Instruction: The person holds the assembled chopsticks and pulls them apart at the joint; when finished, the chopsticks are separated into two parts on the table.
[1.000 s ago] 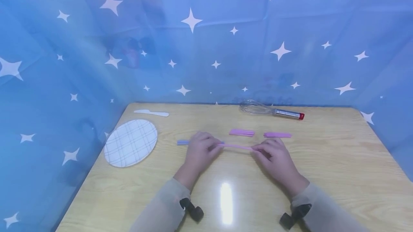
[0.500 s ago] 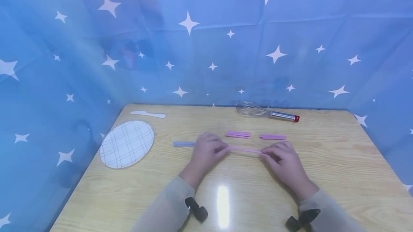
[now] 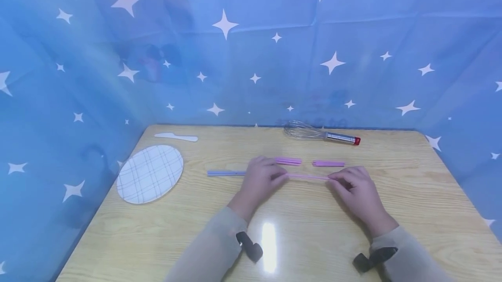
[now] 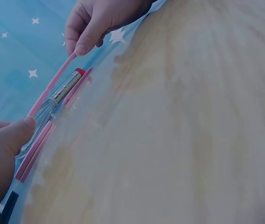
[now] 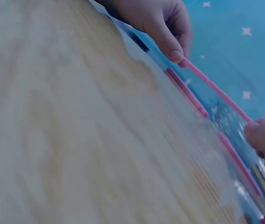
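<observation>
A thin pink stick (image 3: 307, 177) stretches between my two hands, with a small step midway along it in both wrist views. My left hand (image 3: 260, 181) pinches one end between thumb and fingers; my right hand (image 3: 358, 190) pinches the other. Just behind them lie two small groups of pink sticks, one (image 3: 289, 161) near my left fingers and one (image 3: 328, 163) behind the gap toward my right hand. Blue sticks (image 3: 225, 173) lie to the left, partly hidden by my left hand. In the left wrist view the held stick (image 4: 53, 84) appears raised above the tabletop.
A wire whisk (image 3: 341, 138) with a red-tipped handle lies at the back of the wooden table (image 3: 306, 238). At the left are a white checked plate (image 3: 150, 175) and a white plastic knife (image 3: 176, 137). A blue star-patterned curtain (image 3: 235, 64) stands behind.
Both hands have moved to the right with the pink stick between them, showing more of the blue sticks. The head view has shifted slightly; the other things on the table stay put.
</observation>
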`<action>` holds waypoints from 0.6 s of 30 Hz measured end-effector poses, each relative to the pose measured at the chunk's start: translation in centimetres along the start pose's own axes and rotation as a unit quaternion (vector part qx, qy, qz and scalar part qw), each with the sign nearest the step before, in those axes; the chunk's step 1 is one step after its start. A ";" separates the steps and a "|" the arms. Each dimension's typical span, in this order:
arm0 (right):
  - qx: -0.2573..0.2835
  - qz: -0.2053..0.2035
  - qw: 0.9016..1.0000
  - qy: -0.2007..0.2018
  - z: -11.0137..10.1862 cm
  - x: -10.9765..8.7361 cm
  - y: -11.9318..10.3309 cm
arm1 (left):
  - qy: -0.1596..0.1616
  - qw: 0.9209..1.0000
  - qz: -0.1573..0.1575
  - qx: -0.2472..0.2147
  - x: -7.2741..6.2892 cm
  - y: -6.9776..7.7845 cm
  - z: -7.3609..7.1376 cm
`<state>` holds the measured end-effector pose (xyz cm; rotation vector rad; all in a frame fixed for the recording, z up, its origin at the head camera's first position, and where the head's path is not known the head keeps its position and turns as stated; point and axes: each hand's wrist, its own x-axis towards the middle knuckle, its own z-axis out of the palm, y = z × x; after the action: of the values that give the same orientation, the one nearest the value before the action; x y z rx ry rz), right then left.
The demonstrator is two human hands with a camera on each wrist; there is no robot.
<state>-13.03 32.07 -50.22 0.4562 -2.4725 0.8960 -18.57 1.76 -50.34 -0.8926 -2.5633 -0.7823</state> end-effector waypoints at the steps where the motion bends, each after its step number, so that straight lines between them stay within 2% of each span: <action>1: -0.003 0.003 1.000 -0.001 -0.1 0.1 0.2 | 0.001 1.000 0.000 0.002 0.2 0.0 0.2; 6: -0.010 0.012 1.000 -0.004 -0.2 0.5 1.1 | 0.013 1.000 -0.006 0.001 0.9 0.0 0.5; 14: 0.010 0.042 0.999 0.008 -0.1 0.7 1.4 | -0.005 0.997 -0.069 -0.045 1.0 -0.1 0.3; 18: 0.014 0.048 0.999 0.021 -0.1 0.6 1.5 | 0.000 0.994 -0.080 -0.071 0.9 -0.3 0.3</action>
<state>-14.17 33.15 -50.59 0.3260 -2.4636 0.9683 -19.46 2.20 -50.32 -0.7318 -2.6299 -1.0204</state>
